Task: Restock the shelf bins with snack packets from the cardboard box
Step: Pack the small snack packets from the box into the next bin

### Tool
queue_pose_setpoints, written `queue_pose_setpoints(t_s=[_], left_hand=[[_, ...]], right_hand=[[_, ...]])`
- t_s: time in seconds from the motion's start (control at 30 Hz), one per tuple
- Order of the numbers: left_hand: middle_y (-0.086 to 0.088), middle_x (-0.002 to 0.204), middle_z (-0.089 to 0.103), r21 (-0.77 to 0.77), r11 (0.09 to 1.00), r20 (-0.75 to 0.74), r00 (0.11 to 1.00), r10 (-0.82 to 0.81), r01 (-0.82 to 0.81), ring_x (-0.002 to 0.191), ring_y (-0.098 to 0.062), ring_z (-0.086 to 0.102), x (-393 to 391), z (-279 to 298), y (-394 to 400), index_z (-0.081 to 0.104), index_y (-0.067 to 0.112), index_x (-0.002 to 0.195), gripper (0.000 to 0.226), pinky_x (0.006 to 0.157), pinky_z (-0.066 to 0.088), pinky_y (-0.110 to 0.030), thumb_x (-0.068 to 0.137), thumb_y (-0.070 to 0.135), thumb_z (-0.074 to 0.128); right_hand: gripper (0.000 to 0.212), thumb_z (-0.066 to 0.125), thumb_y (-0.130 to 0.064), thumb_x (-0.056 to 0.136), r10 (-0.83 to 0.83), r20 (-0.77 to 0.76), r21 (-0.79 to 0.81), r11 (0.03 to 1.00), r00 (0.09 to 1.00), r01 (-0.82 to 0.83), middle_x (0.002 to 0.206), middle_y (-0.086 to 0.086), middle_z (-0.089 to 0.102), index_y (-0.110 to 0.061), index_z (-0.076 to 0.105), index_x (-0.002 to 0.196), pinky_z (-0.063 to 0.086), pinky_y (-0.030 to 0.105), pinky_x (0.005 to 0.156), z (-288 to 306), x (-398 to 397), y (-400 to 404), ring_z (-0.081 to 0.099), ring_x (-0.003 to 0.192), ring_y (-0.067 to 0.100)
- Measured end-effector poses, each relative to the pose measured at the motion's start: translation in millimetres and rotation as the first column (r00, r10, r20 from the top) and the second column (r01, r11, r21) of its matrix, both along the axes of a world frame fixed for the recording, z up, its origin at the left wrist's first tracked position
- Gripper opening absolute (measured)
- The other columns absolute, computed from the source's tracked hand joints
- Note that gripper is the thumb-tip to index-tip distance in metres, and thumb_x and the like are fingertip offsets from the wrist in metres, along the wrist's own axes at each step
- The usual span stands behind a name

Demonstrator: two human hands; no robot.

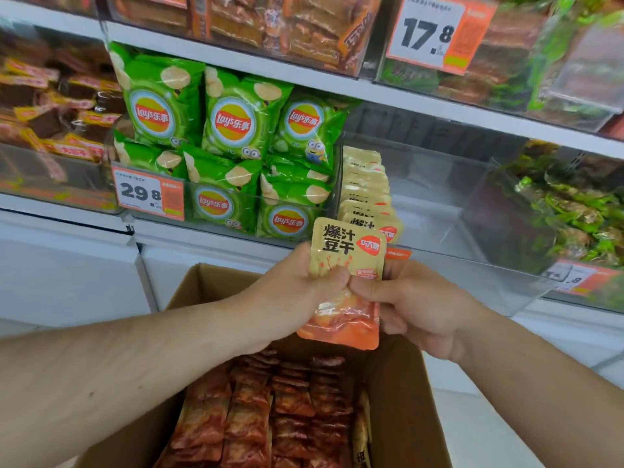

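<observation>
Looking from the head camera, you hold a snack packet (pixel 344 275) upright over the cardboard box (pixel 401 393), left hand (pixel 297 288) and right hand (pixel 415 305) both clenched on it. The clear bin (pixel 472 204) with its packet row (pixel 366 190) lies just ahead and above, nearer your right hand.
</observation>
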State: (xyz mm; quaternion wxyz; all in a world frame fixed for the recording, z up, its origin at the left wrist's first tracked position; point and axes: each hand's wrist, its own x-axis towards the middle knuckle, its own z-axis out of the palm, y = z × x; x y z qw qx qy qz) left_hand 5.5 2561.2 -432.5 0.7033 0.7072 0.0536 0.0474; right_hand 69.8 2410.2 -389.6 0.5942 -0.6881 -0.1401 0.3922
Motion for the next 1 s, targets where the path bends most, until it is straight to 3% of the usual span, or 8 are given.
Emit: queue_pose_setpoints(t_s=[0.13,0.23,0.37,0.6,0.7,0.77,0.83,1.0], left_hand=[[0.023,0.076,0.070,0.136,0.986,0.126,0.988,0.084,-0.101,0.073,0.006,0.063,33.9,39.1,-14.9,0.062,0.031,0.088,0.009,0.073,0.052,-0.020,0.096,0.027,0.058],[0.014,0.084,0.057,0.281,0.910,0.333,0.920,0.205,-0.305,0.073,0.004,0.052,67.4,57.1,-15.1,0.057,0.028,0.094,0.001,0.071,0.041,-0.016,0.095,0.028,0.058],[0.003,0.105,0.056,0.640,0.593,0.516,0.845,0.141,-0.489,0.096,-0.012,0.052,114.8,67.6,-0.7,0.061,0.016,0.115,0.026,0.087,0.044,-0.030,0.090,0.010,0.056],[-0.002,0.152,0.044,0.980,0.157,0.117,0.992,0.040,-0.122,0.139,-0.023,0.037,158.0,61.6,-9.5,0.049,0.027,0.142,0.055,0.114,0.023,-0.036,0.100,0.055,0.028],[0.003,0.158,0.035,0.994,0.095,0.043,0.998,0.045,-0.047,0.145,-0.021,0.029,160.8,59.9,-7.2,0.044,0.037,0.145,0.061,0.119,0.013,-0.039,0.097,0.065,0.017],[0.003,0.158,0.035,0.998,0.067,0.004,0.999,0.034,-0.006,0.145,-0.020,0.029,160.9,60.9,-7.3,0.048,0.040,0.142,0.063,0.120,0.009,-0.041,0.096,0.067,0.013],[0.004,0.155,0.039,0.999,0.051,-0.011,0.999,0.034,0.010,0.144,-0.019,0.032,160.8,58.8,-8.1,0.052,0.041,0.137,0.063,0.120,0.006,-0.041,0.096,0.067,0.013],[0.012,0.147,0.050,0.995,0.087,0.047,0.996,0.070,-0.053,0.140,-0.015,0.037,160.7,53.0,-8.2,0.057,0.044,0.130,0.060,0.121,0.004,-0.038,0.093,0.072,0.020]], right_hand=[[0.012,0.057,-0.018,0.081,-0.019,-0.082,0.004,1.000,0.996,0.019,0.042,-0.006,0.045,-0.010,0.059,0.091,0.014,0.014,0.033,27.4,30.5,-17.5,0.026,0.029,0.001],[0.010,0.060,-0.023,0.076,-0.186,-0.097,-0.013,0.982,0.978,0.186,0.043,-0.007,0.037,-0.017,0.052,0.074,0.009,0.015,0.035,44.2,65.6,-35.9,0.018,0.029,0.001],[0.027,0.057,-0.020,0.095,-0.436,-0.050,-0.043,0.900,0.899,0.434,0.058,-0.006,0.034,-0.023,0.046,0.070,0.012,0.011,0.034,49.2,129.7,-51.4,0.018,0.030,0.002],[0.014,0.073,-0.015,0.088,-0.518,0.438,-0.218,0.732,0.735,0.646,0.069,0.000,0.052,-0.015,0.060,0.095,0.025,0.010,0.030,10.0,232.4,-24.6,0.046,0.038,0.010],[0.027,0.076,-0.021,0.085,-0.442,0.507,-0.263,0.738,0.739,0.622,0.080,0.006,0.060,-0.010,0.062,0.106,0.038,0.021,0.041,-3.6,262.0,-5.8,0.052,0.057,0.014],[0.033,0.077,-0.021,0.084,-0.460,0.477,-0.237,0.754,0.749,0.613,0.102,0.008,0.068,-0.006,0.063,0.110,0.057,0.035,0.068,-11.0,277.6,7.5,0.066,0.080,0.020],[0.038,0.077,-0.022,0.084,-0.458,0.468,-0.239,0.758,0.756,0.607,0.113,0.010,0.068,-0.006,0.063,0.115,0.056,0.046,0.090,-18.0,287.9,16.8,0.068,0.099,0.025],[0.036,0.074,-0.029,0.087,-0.377,0.573,-0.277,0.746,0.728,0.605,0.104,0.010,0.063,-0.007,0.059,0.111,0.052,0.033,0.082,-28.4,293.3,32.2,0.061,0.093,0.023]])
